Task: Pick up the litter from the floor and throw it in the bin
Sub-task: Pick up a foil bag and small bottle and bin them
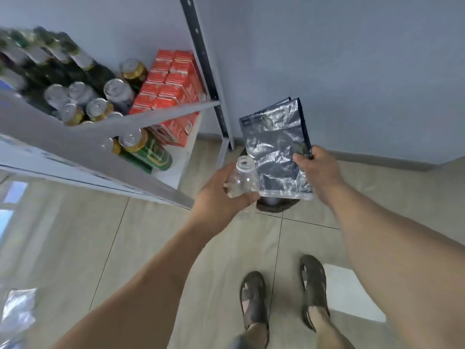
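I have litter in both hands and stand right at the bin (276, 206), a dark round container on the floor by the foot of the shelf (105, 144), mostly hidden under what I carry. My left hand (221, 195) has its fingers curled round a clear, capless plastic bottle (242, 180), mouth up. My right hand (318, 170) pinches a crumpled silvery foil bag (275, 152) by its edge, thumb on top, and the bag hangs over the bin's opening. So picking up these two is done, I judge; dropping them in is not. More remains on the floor: a pale crinkled wrapper (17, 313) at far left, and a white sheet (352, 293) beside my right foot, possibly litter too.
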